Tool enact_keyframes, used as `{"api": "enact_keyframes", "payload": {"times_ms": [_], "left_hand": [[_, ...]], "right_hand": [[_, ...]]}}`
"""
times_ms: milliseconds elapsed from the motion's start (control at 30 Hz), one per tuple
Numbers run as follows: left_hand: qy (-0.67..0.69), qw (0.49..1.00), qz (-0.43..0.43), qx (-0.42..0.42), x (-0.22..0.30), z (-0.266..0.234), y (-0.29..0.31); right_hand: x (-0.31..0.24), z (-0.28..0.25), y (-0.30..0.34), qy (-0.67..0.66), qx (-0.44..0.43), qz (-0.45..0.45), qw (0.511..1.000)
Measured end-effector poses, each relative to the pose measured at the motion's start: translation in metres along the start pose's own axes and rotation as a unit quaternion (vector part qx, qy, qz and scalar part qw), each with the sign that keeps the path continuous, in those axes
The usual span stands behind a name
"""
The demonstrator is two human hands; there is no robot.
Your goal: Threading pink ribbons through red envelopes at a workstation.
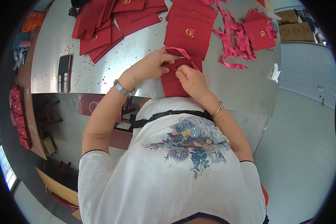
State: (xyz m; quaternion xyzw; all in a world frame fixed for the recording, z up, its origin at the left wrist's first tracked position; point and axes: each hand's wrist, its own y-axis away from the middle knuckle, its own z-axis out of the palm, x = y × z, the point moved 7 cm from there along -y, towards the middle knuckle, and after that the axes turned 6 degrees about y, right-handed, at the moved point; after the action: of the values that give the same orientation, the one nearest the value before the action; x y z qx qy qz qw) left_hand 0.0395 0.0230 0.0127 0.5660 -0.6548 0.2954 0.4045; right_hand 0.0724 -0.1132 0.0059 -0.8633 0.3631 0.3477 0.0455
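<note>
A small flat red paper bag (172,85) lies at the table's front edge, close against my body. Over its upper part arches a pink-red ribbon (182,52). My left hand (153,64) comes in from the left with fingers curled and closed on the bag's upper left edge. On the right, my right hand (192,81) is closed, thumb and forefinger pinched at the ribbon's end over the bag; the pinched tip is mostly hidden. Just beyond both hands, a row of overlapping red bags (188,43) with gold print stretches away across the metal table (145,48).
More red bags (97,43) pile up at the far left. Tangled ribbons (233,41) and a stack of ribboned bags (258,33) lie far right. A phone (64,72) rests near the left edge, a crumpled white tissue (275,72) near the right. Red specks dot the metal.
</note>
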Motion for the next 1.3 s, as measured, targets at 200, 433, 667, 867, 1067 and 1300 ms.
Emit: {"api": "enact_keyframes", "payload": {"times_ms": [200,433,667,867,1067,1300], "left_hand": [[0.142,0.988,-0.027,0.058,-0.007,0.0,0.006],[0.256,0.944,-0.185,0.094,-0.031,0.02,0.014],[0.305,0.916,-0.219,0.141,-0.028,0.024,0.018],[0.267,0.933,-0.195,0.139,-0.026,0.024,0.02],[0.135,0.967,-0.105,0.191,-0.004,0.016,0.022],[-0.039,0.967,-0.058,0.245,0.022,0.006,0.019]], "right_hand": [[0.008,-0.003,0.002,-0.04,0.041,0.018,0.998],[-0.005,-0.006,0.003,-0.004,0.051,-0.025,0.998],[-0.017,-0.009,-0.002,0.042,0.03,-0.015,0.999],[-0.009,-0.007,-0.005,-0.04,0.046,0.005,0.998],[-0.004,-0.006,-0.007,-0.097,0.036,0.077,0.992],[-0.014,-0.009,-0.013,0.001,0.099,0.057,0.993]]}}
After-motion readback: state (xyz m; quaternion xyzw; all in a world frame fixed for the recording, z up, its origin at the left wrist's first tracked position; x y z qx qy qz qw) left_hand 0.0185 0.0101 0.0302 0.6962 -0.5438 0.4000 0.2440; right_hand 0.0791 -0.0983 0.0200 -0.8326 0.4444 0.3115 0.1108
